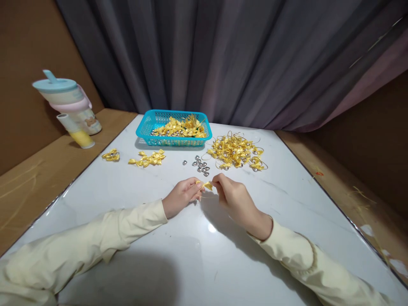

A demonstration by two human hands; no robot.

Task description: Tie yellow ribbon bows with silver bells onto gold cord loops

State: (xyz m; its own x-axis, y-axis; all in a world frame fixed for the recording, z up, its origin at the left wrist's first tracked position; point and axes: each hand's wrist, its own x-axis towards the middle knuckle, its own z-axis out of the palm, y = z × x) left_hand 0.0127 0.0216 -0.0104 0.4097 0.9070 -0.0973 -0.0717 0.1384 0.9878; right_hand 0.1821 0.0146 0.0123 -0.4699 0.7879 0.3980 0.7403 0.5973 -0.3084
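Between my thumb and fingertips, my left hand (185,195) holds a small yellow ribbon bow (208,185) just above the table. A thin gold cord (208,197) trails out below it. My right hand (234,197) is closed in a pinch at the right of the bow; what sits between those fingertips is too small to make out. Just beyond the hands lie several silver beads (201,165). Farther right is a heap of yellow bows with silver beads and gold cords (234,149). A small group of loose yellow bows (148,158) rests to the left.
At the back, a blue plastic basket (174,141) contains yellow bows and silver beads. One yellow bundle (111,155) lies by the left table edge. A tumbler with a straw lid (65,95) and a yellow-white bottle (78,132) stand left. Grey curtains (197,55) hang behind.
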